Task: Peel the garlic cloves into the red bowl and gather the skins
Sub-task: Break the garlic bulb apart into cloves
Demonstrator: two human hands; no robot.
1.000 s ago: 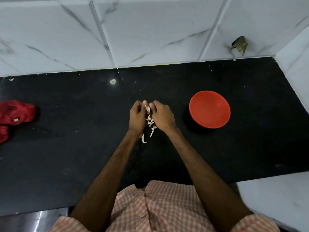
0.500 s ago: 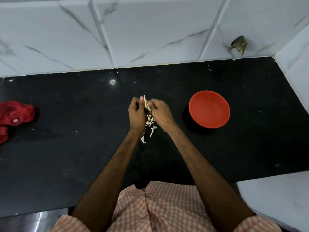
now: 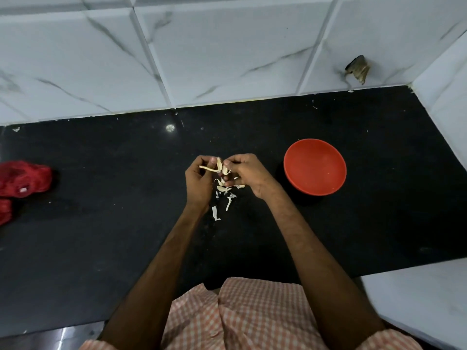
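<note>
Two hands are meeting at frame centre over the black worktop (image 3: 101,236). Left hand (image 3: 199,180) and right hand (image 3: 246,173) are both pinching one garlic clove (image 3: 222,168), fingers (image 3: 228,163) closed on it, a skin strip (image 3: 208,168) peeling leftward. Clove is likely light, firm and slippery once bare; skin is papery and best taken at its torn edge. Loose skins (image 3: 222,195) are lying below. Red bowl (image 3: 314,166), right of centre, is looking empty.
</note>
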